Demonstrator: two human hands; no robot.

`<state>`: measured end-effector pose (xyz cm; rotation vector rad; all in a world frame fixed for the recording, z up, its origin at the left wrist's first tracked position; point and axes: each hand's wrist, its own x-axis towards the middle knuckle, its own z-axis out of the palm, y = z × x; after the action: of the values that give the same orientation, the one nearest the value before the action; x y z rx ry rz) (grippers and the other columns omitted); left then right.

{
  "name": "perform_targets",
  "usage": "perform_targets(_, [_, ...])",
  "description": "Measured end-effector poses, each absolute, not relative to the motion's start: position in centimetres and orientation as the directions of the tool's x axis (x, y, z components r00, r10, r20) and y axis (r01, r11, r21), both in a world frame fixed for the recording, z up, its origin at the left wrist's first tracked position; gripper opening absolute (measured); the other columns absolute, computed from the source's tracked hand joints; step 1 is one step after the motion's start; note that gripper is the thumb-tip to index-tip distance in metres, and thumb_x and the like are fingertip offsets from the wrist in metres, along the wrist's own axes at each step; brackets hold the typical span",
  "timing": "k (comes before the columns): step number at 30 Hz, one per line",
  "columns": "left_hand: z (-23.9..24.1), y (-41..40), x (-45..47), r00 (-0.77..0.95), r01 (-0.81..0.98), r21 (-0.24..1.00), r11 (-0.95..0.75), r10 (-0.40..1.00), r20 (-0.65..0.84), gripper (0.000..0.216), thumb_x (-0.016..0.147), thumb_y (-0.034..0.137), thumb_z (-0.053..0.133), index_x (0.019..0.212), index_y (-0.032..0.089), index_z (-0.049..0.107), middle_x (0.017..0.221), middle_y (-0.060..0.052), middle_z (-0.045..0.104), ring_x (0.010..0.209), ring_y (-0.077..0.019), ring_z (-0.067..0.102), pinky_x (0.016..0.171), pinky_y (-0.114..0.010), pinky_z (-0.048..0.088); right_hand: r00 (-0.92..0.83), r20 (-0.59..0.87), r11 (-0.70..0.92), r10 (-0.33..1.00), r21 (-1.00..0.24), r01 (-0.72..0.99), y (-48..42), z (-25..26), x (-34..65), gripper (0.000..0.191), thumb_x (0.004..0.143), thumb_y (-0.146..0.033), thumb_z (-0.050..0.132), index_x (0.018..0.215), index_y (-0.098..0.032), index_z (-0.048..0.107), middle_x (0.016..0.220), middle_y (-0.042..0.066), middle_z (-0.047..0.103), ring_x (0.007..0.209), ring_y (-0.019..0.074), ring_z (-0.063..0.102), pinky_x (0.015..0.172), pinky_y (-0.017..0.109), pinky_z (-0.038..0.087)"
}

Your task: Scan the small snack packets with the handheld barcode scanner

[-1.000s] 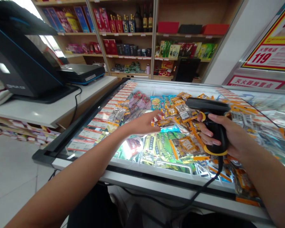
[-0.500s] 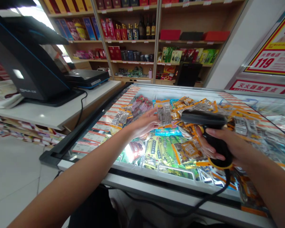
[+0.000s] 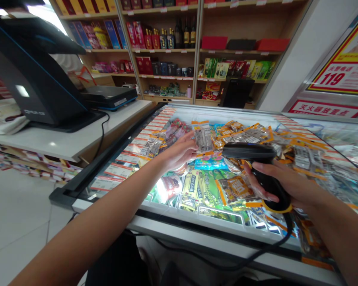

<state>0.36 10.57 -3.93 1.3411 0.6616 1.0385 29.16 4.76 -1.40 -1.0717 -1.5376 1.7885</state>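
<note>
My left hand holds a small clear snack packet with orange ends upright above the glass lid of a chest freezer. A black barcode scanner with a yellow ring at its base sits in my right hand, fingers wrapped round its grip. Its head points left at the packet, a short gap away. The scanner's black cable hangs down over the freezer's front edge. Several similar orange-edged packets lie scattered on the lid behind the scanner.
To the left a white counter carries a black checkout terminal and a flat black device. Wooden shelves of boxes, bottles and packets line the back wall. Red and yellow signs hang on the right. Grey floor tiles lie lower left.
My left hand picked the packet up off the lid and turned it upright facing the scanner. My right hand swung the scanner slightly left toward it.
</note>
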Motion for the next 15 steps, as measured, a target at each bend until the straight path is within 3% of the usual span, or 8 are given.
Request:
perform_targets(2, [-3.9,11.0,-0.1,0.399,-0.115,0.982,-0.147,0.899,0.181,0.057,0.074,0.017,0.057,0.129,0.027,0.057,0.109,-0.009,0.070,0.093,-0.0210,0.068,0.090,-0.045,0.055,-0.538,-0.215,-0.197,0.815,-0.976,0.093,4.7,-1.3,29.2,0.035,0.091,-0.054,0.063,0.082,-0.020,0.059,0.055,0.002,0.058,0.034,0.0072,0.043,0.037,0.018,0.030])
perform_targets(4, [-3.5,11.4,-1.1,0.322,0.100,0.958,-0.269,0.920,0.225,0.058,0.076,0.020,0.060,0.133,0.028,0.055,0.111,-0.009,0.068,0.094,-0.0211,0.067,0.088,-0.043,0.055,-0.526,-0.194,-0.183,0.828,-0.980,0.074,4.7,-1.1,29.2,0.033,0.092,-0.053,0.062,0.086,-0.020,0.060,0.055,0.001,0.058,0.034,0.0072,0.042,0.037,0.019,0.030])
perform_targets(7, [-2.6,11.8,-3.5,0.147,0.569,0.707,-0.421,0.897,0.417,0.055,0.077,0.025,0.066,0.131,0.026,0.057,0.115,-0.010,0.064,0.105,-0.0251,0.061,0.095,-0.045,0.050,-0.464,-0.152,-0.171,0.873,-0.985,0.002,4.8,-0.8,29.3,0.029,0.091,-0.050,0.063,0.092,-0.021,0.061,0.055,0.000,0.056,0.034,0.0072,0.040,0.037,0.019,0.030])
perform_targets(10, [-2.6,12.4,-6.8,-0.031,0.880,0.423,-0.219,0.860,0.509,0.049,0.076,0.031,0.070,0.123,0.021,0.061,0.111,-0.014,0.058,0.111,-0.0329,0.053,0.099,-0.052,0.042,-0.390,-0.168,-0.217,0.905,-0.972,-0.085,5.1,-0.4,29.7,0.028,0.088,-0.050,0.065,0.097,-0.023,0.060,0.056,-0.003,0.055,0.035,0.0080,0.040,0.038,0.021,0.033])
perform_targets(13, [-3.5,13.2,-9.8,-0.130,0.944,0.330,-0.008,0.910,0.394,0.039,0.074,0.035,0.072,0.106,0.015,0.065,0.098,-0.014,0.053,0.112,-0.0386,0.049,0.095,-0.055,0.038,-0.338,-0.173,-0.232,0.925,-0.962,-0.143,5.3,0.1,30.1,0.028,0.087,-0.050,0.066,0.096,-0.024,0.060,0.057,-0.004,0.053,0.036,0.0078,0.040,0.039,0.021,0.034])
perform_targets(15, [-4.0,13.6,-10.7,-0.149,0.949,0.313,0.035,0.925,0.349,0.032,0.073,0.034,0.073,0.096,0.014,0.065,0.096,-0.013,0.051,0.114,-0.0404,0.047,0.095,-0.056,0.035,-0.306,-0.152,-0.212,0.940,-0.962,-0.173,5.4,0.4,30.2,0.026,0.087,-0.048,0.066,0.095,-0.024,0.061,0.056,-0.004,0.052,0.037,0.0072,0.040,0.039,0.021,0.034])
